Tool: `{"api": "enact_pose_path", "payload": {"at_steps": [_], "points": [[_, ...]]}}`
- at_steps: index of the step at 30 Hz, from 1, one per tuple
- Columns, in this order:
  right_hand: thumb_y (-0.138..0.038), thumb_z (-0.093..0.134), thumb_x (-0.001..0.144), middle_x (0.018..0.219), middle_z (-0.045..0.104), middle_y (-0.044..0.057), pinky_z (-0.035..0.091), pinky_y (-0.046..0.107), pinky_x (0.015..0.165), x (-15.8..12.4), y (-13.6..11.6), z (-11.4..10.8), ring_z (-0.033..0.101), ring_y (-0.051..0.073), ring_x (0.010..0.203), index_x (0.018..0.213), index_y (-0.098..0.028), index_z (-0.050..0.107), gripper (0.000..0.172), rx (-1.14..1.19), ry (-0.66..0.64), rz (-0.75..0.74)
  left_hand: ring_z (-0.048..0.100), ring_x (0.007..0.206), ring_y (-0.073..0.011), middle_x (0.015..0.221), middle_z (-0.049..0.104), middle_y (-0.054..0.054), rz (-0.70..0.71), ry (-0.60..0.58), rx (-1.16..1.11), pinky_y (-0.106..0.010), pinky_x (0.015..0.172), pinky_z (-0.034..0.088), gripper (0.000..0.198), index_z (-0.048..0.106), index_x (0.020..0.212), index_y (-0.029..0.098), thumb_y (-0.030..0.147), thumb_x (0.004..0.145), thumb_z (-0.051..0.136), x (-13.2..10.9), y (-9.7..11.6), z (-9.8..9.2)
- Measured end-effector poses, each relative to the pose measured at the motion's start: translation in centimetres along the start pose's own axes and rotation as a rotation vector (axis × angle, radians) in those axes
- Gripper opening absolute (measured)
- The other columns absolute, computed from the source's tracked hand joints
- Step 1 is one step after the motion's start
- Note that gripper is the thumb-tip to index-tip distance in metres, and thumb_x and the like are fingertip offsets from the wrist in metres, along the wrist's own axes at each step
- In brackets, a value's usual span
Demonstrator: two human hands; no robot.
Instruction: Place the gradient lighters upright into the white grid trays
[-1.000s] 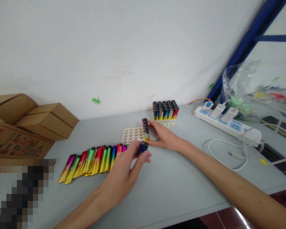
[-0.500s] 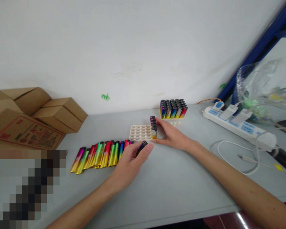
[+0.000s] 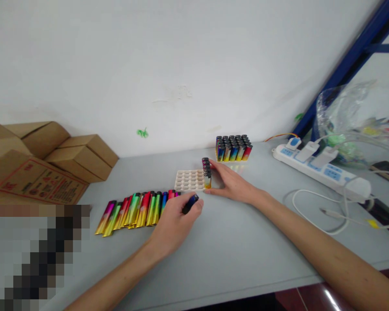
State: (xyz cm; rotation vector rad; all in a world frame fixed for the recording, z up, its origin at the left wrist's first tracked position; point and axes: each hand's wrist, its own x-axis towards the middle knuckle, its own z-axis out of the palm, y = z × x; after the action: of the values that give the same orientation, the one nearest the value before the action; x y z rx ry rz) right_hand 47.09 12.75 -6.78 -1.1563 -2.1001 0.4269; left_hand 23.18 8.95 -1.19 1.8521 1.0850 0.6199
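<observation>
My left hand (image 3: 171,222) is closed around a dark blue lighter (image 3: 190,204), its top end showing between thumb and fingers. Just behind it lies a white tray (image 3: 185,188) with rows of holes. A row of several upright lighters (image 3: 208,181) stands along the tray's right edge. My right hand (image 3: 235,182) spans that side, thumb at the tray's front corner and fingers at the back beside the lighters. Left of the tray, shiny multicoloured loose lighters (image 3: 145,209) lie side by side; my left hand covers some of them.
A full block of upright lighters (image 3: 234,151) stands near the wall. Cardboard boxes (image 3: 81,157) are at the left. A white power strip (image 3: 320,170) with plugs and a looped white cable (image 3: 298,211) occupies the right side of the grey table (image 3: 220,263).
My left hand has drawn slightly left with the lighter, which now tilts more. My right hand keeps its place at the tray. The whole view has shifted a little.
</observation>
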Motion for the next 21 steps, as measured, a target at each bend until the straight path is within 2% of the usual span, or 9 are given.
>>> {"api": "enact_pose_path", "payload": {"at_steps": [4,7,10,13,15,18,21], "points": [[-0.051,0.078,0.085,0.155,0.049,0.022,0.042,0.057,0.118,0.1,-0.1,0.0,0.052,0.036,0.141,0.162,-0.019,0.025,0.099,0.002,0.006,0.0,0.039,0.065,-0.0128,0.069,0.042,0.004,0.024,-0.008,-0.016,-0.026,0.058,0.033,0.04,0.052,0.076,0.019,0.053,0.099,0.054,0.0,0.4,0.0],[-0.05,0.081,0.083,0.152,0.052,0.022,0.045,0.056,0.115,0.1,-0.1,0.1,0.055,0.035,0.137,0.162,-0.019,0.025,0.101,0.017,0.018,0.021,0.044,0.063,-0.0119,0.071,0.048,0.005,0.056,-0.022,-0.107,-0.024,0.057,0.037,0.031,0.055,0.095,0.02,0.05,0.103,0.049,0.4,0.9,-0.8],[-0.05,0.083,0.081,0.149,0.055,0.021,0.047,0.055,0.113,0.1,-0.1,0.1,0.057,0.035,0.134,0.162,-0.019,0.025,0.104,0.029,0.015,0.039,0.059,0.072,-0.0123,0.087,0.061,0.001,0.129,-0.054,-0.238,-0.026,0.068,0.05,0.023,0.054,0.111,0.021,0.043,0.105,0.047,1.3,1.5,-2.2],[-0.049,0.083,0.08,0.148,0.055,0.021,0.047,0.056,0.112,0.0,-0.3,-0.1,0.058,0.035,0.133,0.162,-0.019,0.026,0.105,0.038,0.005,0.044,0.068,0.1,-0.0182,0.112,0.068,-0.007,0.19,0.006,-0.198,-0.032,0.09,0.057,0.023,0.063,0.111,0.019,0.039,0.099,0.061,3.0,1.8,-3.7],[-0.049,0.083,0.079,0.148,0.056,0.02,0.047,0.057,0.112,0.0,-0.4,-0.2,0.059,0.035,0.132,0.162,-0.02,0.025,0.106,0.042,-0.008,0.049,0.068,0.109,-0.0224,0.117,0.07,-0.01,0.21,0.067,-0.084,-0.035,0.096,0.057,0.025,0.07,0.107,0.018,0.039,0.094,0.068,4.4,1.8,-4.4],[-0.051,0.084,0.077,0.147,0.056,0.02,0.046,0.057,0.113,-0.1,-0.4,-0.2,0.059,0.036,0.132,0.163,-0.02,0.024,0.109,0.044,-0.028,0.051,0.072,0.1,-0.0238,0.107,0.077,-0.008,0.223,0.076,0.071,-0.039,0.096,0.059,0.027,0.074,0.106,0.018,0.041,0.092,0.069,6.5,1.2,-4.7],[-0.051,0.083,0.078,0.148,0.055,0.021,0.045,0.057,0.114,-0.3,-0.2,-0.1,0.058,0.036,0.134,0.163,-0.019,0.024,0.108,0.038,-0.032,0.047,0.076,0.097,-0.0249,0.101,0.08,-0.006,0.233,0.032,0.092,-0.041,0.095,0.061,0.024,0.073,0.103,0.018,0.039,0.092,0.068,8.3,0.2,-4.4]]}}
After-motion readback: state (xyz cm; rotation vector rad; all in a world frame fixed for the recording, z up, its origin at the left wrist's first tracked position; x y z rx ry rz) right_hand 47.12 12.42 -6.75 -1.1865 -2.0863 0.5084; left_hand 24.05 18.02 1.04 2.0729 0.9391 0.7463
